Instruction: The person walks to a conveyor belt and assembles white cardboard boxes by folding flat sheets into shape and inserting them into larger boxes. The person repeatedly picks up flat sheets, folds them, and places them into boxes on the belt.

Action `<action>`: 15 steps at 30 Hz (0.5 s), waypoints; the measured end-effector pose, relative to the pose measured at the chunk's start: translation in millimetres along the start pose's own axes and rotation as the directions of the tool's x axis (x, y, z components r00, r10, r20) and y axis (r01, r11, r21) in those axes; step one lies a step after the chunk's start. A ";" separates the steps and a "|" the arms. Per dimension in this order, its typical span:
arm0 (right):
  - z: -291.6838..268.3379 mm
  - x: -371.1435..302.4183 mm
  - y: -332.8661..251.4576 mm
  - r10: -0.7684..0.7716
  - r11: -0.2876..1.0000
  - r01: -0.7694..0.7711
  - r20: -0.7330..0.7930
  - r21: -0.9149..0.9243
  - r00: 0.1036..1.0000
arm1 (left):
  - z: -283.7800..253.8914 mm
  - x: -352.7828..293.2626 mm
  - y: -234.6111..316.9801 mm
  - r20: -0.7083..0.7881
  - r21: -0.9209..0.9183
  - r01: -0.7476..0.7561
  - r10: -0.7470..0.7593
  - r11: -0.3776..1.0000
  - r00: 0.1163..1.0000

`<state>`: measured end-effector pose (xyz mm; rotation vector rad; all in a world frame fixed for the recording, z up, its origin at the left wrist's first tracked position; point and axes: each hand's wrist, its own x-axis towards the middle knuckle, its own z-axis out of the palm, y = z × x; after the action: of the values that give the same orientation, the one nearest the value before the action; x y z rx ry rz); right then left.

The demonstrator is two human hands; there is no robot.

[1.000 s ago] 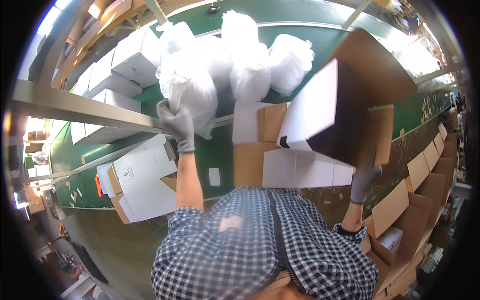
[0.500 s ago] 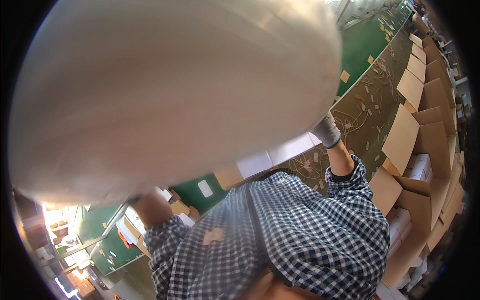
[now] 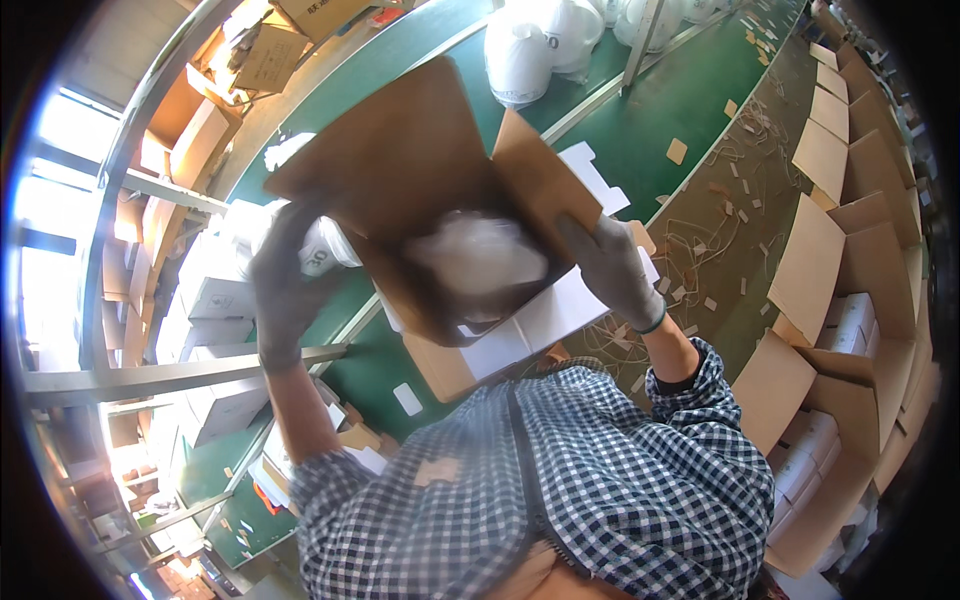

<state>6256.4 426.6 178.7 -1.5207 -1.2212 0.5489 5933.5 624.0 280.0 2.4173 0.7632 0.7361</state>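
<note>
A brown cardboard box stands with its flaps up in front of me, its inside facing up. Down in it lies a blurred white, plastic-wrapped bundle. My right hand, in a grey glove, has its fingers closed over the box's right flap. At the box's left side is my left hand, also gloved, near the corner of the far flap; motion smears its fingers, and its contact with the box is unclear. White flat card pieces lie under and beside the box.
A green work surface runs behind the box, with round white bags on its far part. White cartons are stacked at the left beside a metal rail. Open brown boxes line the right; scraps and string litter the floor.
A big white rounded bundle filled the view between my hands; it has dropped away from the camera. The open box and a white wrapped bundle inside it now show, with my right hand on its flap.
</note>
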 end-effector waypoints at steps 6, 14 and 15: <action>29.2 3.4 -30.5 -0.553 0.829 0.557 0.076 -0.048 0.830 | 83.8 -45.0 -43.1 -0.244 -0.558 0.336 -0.537 0.759 0.807; 20.8 30.3 -15.4 -0.335 0.922 0.384 0.599 0.048 0.728 | 103.5 -40.1 -31.7 -0.536 0.189 0.092 0.025 0.978 0.844; 19.6 30.4 -8.6 -0.260 0.965 0.230 0.606 0.129 0.751 | 89.2 -47.7 -24.0 -0.491 0.269 -0.045 0.177 0.962 0.853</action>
<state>6247.8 461.7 187.4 -1.1310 -1.8702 0.9378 5946.7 585.3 184.3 2.5248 0.9679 1.4501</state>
